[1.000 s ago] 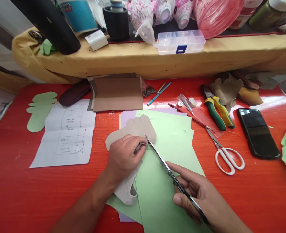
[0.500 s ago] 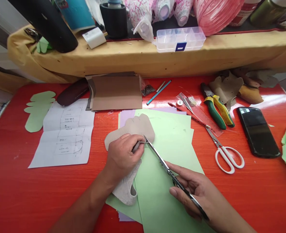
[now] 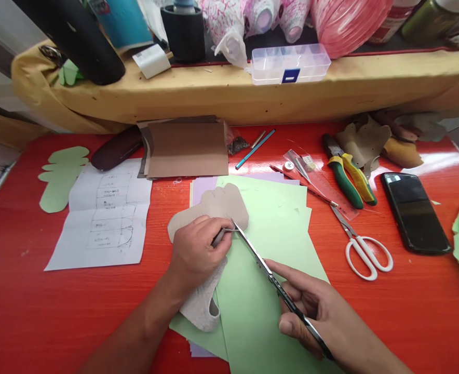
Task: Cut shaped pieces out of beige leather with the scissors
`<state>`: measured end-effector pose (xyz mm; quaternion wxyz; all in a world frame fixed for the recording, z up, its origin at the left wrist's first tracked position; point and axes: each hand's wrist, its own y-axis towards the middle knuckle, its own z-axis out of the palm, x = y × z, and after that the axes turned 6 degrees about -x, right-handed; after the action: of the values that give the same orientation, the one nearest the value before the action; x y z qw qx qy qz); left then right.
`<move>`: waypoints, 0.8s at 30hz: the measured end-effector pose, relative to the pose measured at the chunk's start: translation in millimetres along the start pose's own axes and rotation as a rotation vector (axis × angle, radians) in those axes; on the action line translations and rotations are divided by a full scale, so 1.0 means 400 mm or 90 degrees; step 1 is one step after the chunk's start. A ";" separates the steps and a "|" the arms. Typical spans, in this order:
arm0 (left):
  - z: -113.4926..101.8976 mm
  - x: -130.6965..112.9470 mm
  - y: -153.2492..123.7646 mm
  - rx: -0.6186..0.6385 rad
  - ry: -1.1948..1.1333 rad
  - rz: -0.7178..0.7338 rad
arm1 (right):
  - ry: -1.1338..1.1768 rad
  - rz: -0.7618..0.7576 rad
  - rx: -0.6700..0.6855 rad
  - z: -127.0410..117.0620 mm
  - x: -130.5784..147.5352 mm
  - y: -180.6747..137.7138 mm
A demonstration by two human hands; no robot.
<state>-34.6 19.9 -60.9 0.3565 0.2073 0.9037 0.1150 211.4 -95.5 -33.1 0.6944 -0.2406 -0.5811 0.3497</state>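
My left hand (image 3: pixel 200 246) is closed, pinching the edge of a grey-beige leather piece (image 3: pixel 203 310) between thumb and fingers. Part of that piece curls out below the hand, and its pinched edge is mostly covered. In my right hand (image 3: pixel 315 311) is a pair of scissors (image 3: pixel 270 278) with dark handles, seen nearly edge-on. Their tips meet the leather edge just right of my left fingertips. Behind my left hand, a flat beige leather cutout (image 3: pixel 229 205) with a scalloped edge lies on green paper sheets (image 3: pixel 270 249).
White-handled scissors (image 3: pixel 369 257), pliers (image 3: pixel 348 174) and a phone (image 3: pixel 415 213) lie to the right on the red table (image 3: pixel 15 301). At left are a paper with a drawing (image 3: pixel 105 218) and a green paper cutout (image 3: pixel 60 184). Brown sheets (image 3: pixel 186 150) lie behind.
My right thumb has shifted slightly down and to the right on the scissors. My left hand and the leather have stayed nearly still.
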 end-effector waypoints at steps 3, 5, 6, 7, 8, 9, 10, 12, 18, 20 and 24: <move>-0.001 -0.001 0.001 0.001 -0.002 0.005 | 0.009 -0.004 0.006 0.000 0.004 0.000; -0.002 -0.002 0.001 0.001 -0.003 0.005 | 0.010 -0.008 0.005 0.001 0.006 -0.001; -0.002 -0.002 0.001 0.001 -0.004 0.004 | 0.010 -0.009 0.005 0.001 0.007 -0.001; -0.002 -0.002 0.001 0.001 -0.005 0.004 | 0.010 -0.010 0.006 0.002 0.007 -0.001; -0.003 -0.002 0.000 0.001 -0.006 0.003 | 0.012 -0.011 0.009 0.002 0.007 0.000; -0.002 -0.002 0.000 0.001 -0.006 0.003 | 0.013 -0.012 0.012 0.002 0.007 0.000; -0.002 -0.002 0.000 0.000 -0.006 0.003 | 0.014 -0.014 0.015 0.002 0.007 0.001; -0.002 -0.002 0.000 -0.001 -0.005 0.004 | 0.013 -0.017 0.017 0.003 0.008 0.002; -0.001 -0.002 0.000 0.000 -0.002 0.004 | -0.006 -0.026 0.012 0.008 0.016 0.000; 0.000 -0.002 -0.001 -0.002 -0.001 0.000 | -0.011 -0.039 0.012 0.011 0.016 -0.002; 0.001 -0.003 -0.002 -0.004 0.000 -0.037 | -0.036 -0.063 -0.003 0.014 0.014 -0.003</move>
<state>-33.9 18.7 -60.8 0.3600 0.1801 0.9091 0.1074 206.4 -92.3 -27.3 0.6933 -0.2033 -0.6127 0.3205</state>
